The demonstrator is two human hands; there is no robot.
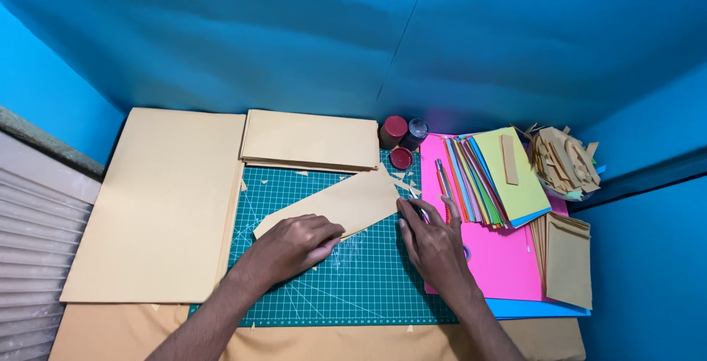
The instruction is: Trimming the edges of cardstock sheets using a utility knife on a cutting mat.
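Observation:
A tan folded paper piece [346, 200] lies slanted on the green cutting mat [361, 287]. My left hand [294, 244] presses flat on its lower left part, fingers curled over the edge. At the piece's right corner my right hand [433, 237] rests with fingers spread, fingertips touching the paper's edge and the mat. Neither hand grips anything.
A large tan sheet [158, 206] lies left of the mat, a stack of tan folded pieces [309, 140] behind it. Paint jars [401, 138], a fan of coloured paper [486, 180] on pink sheets [504, 258], a pen [442, 178], tan envelopes [568, 258] and a scrap pile [563, 160] sit to the right.

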